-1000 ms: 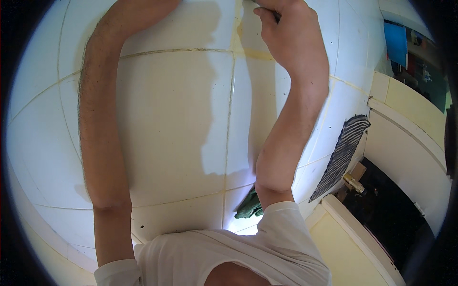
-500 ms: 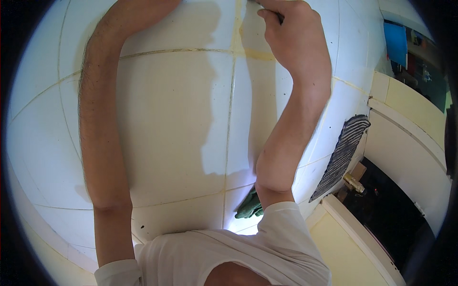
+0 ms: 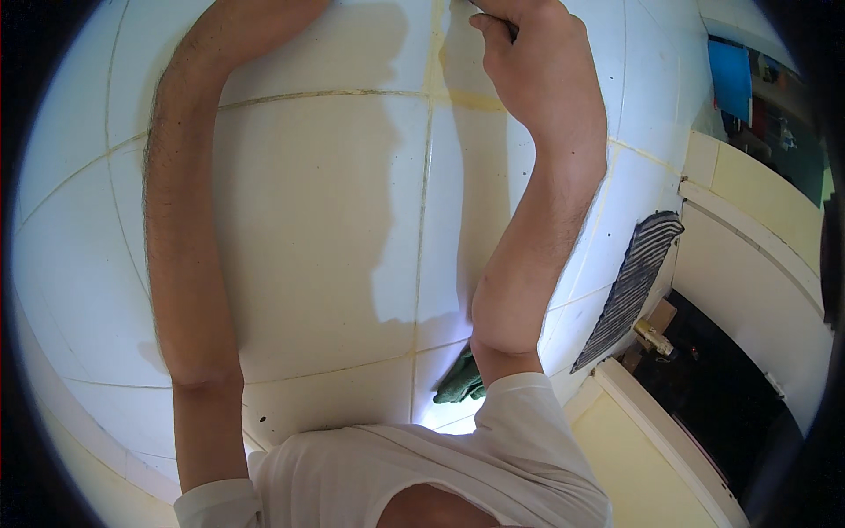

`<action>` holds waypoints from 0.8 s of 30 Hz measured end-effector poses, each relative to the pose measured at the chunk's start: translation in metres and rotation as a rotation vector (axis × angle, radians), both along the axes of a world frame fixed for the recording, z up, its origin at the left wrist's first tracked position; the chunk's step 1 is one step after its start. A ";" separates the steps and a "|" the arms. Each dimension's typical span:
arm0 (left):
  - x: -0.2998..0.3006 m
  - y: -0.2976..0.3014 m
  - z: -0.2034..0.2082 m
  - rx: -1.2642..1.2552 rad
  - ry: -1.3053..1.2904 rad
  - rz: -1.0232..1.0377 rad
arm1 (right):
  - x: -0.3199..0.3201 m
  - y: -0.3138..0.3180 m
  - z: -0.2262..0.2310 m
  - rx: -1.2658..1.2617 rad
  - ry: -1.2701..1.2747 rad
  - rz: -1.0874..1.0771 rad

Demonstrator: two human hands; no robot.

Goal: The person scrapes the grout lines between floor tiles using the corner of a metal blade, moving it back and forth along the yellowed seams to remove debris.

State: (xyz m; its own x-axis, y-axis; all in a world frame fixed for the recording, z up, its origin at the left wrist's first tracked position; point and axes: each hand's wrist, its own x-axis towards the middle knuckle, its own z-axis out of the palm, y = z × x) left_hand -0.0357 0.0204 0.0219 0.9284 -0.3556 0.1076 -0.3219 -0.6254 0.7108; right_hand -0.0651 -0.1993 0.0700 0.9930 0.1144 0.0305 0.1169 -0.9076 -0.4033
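Observation:
Across the white tiled floor [image 3: 326,220] both of my bare forearms reach toward the upper edge. My right hand [image 3: 537,44] is at the top, low over the tiles, with its fingers curled and the thumb pressed in. A small dark bit shows by the fingers, but what they hold is cut off by the edge. My left forearm [image 3: 185,220] bends inward at the top, and the left hand itself is beyond the frame. Yellowish stained grout [image 3: 471,99] runs between the tiles below my right hand.
A crumpled dark green cloth [image 3: 459,378] lies beside my right upper arm. Further right is a black-and-white striped mat [image 3: 629,290] by a doorway. Near it lies a small gold-coloured object [image 3: 653,336]. A blue panel [image 3: 731,81] shows at the upper right.
My right hand has shifted very slightly left, its fingers still curled. My left forearm has edged a little left too. The cloth and mat stay put.

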 end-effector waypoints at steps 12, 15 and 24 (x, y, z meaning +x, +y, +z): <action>-0.016 -0.011 0.014 -0.055 0.032 0.032 | -0.001 0.006 0.013 -0.010 0.114 -0.075; -0.016 -0.003 0.020 -0.049 0.035 0.031 | 0.002 0.006 0.000 0.037 0.003 -0.004; 0.004 0.003 -0.010 -0.065 0.022 -0.024 | 0.003 0.004 0.004 0.036 0.079 -0.052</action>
State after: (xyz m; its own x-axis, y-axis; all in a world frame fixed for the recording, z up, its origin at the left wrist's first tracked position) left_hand -0.0317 0.0236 0.0115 0.9220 -0.3710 0.1108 -0.3203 -0.5699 0.7568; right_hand -0.0617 -0.1954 0.0736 0.9970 0.0627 -0.0446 0.0366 -0.8961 -0.4423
